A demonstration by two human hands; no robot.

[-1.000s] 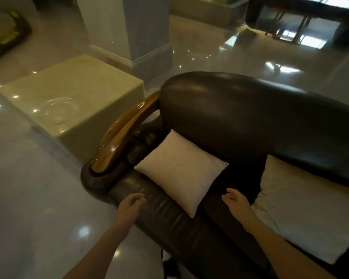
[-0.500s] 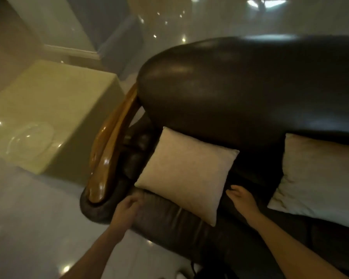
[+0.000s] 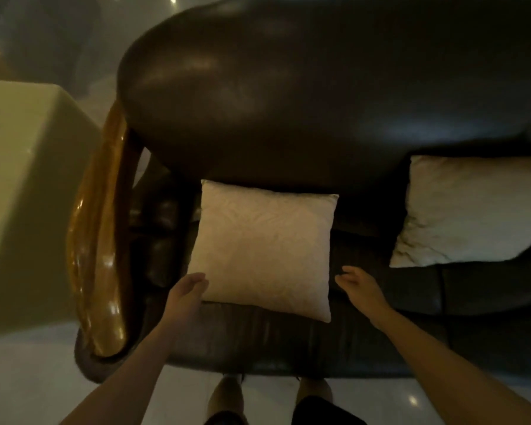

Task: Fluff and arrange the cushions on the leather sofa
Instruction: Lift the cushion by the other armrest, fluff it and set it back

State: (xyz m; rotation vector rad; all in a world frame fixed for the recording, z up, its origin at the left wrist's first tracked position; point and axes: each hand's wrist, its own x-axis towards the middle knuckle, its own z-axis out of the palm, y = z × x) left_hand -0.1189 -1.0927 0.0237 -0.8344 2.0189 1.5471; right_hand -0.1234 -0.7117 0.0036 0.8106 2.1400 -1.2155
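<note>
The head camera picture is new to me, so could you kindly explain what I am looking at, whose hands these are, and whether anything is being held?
No machine is involved: a person wears one wide-angle camera on the head, looking down at their own bare arms. They stand facing a dark leather sofa with a glossy wooden armrest at its left end. Two pale cushions lean against the backrest: the near cushion directly in front, and a second cushion further right. The left hand is at the near cushion's lower left corner, apparently just touching it; the right hand is open, slightly clear of its right edge. Nothing is gripped yet. A pale yellow-green block table stands left of the sofa, on a shiny floor.
</note>
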